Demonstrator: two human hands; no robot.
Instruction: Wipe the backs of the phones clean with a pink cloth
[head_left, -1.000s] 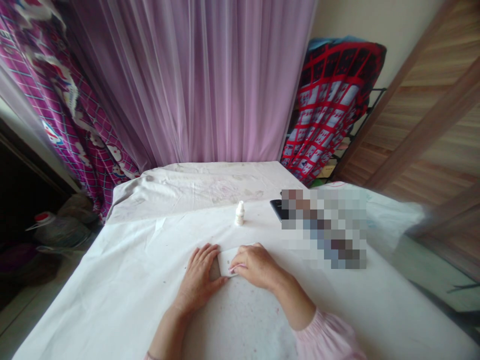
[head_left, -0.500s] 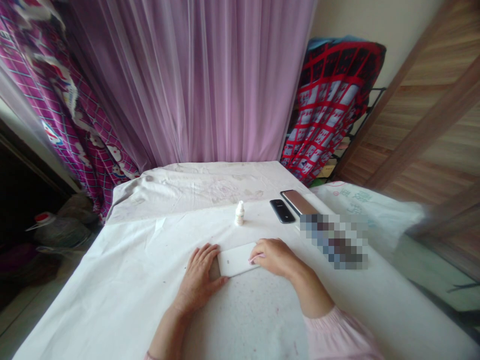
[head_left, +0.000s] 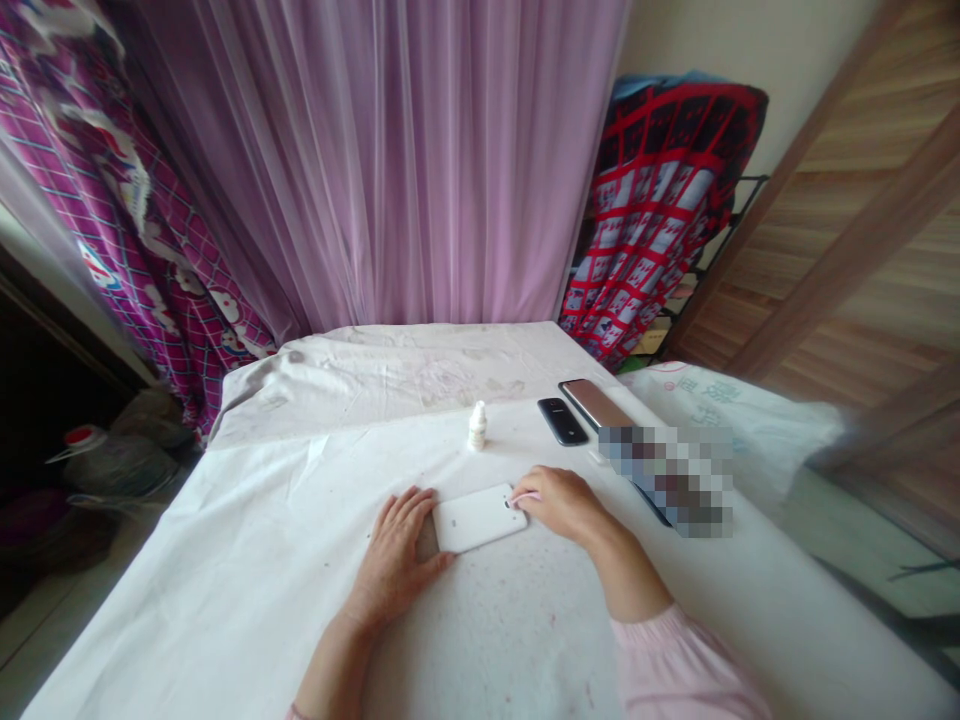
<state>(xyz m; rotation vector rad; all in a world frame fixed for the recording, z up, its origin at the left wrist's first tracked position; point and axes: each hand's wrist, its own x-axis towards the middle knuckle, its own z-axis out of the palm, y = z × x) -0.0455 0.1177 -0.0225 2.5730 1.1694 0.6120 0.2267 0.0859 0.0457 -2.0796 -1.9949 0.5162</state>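
Observation:
A white phone [head_left: 478,517] lies back up on the white cloth of the table [head_left: 247,560]. My left hand [head_left: 394,555] rests flat on the cloth with its fingers stretched out against the phone's left end. My right hand [head_left: 561,501] is curled at the phone's right end, pinching a small pink stick [head_left: 523,495] whose tip touches the phone's upper right corner.
A small white dropper bottle [head_left: 477,425] stands behind the phone. A dark phone [head_left: 562,420] and a brown phone [head_left: 597,403] lie at the right, beside a blurred patch. Purple curtains hang behind; a red patterned cloth drapes a rack at the right.
My right hand has slid from on top of the white phone to its right end, uncovering the phone. The left hand has stayed put.

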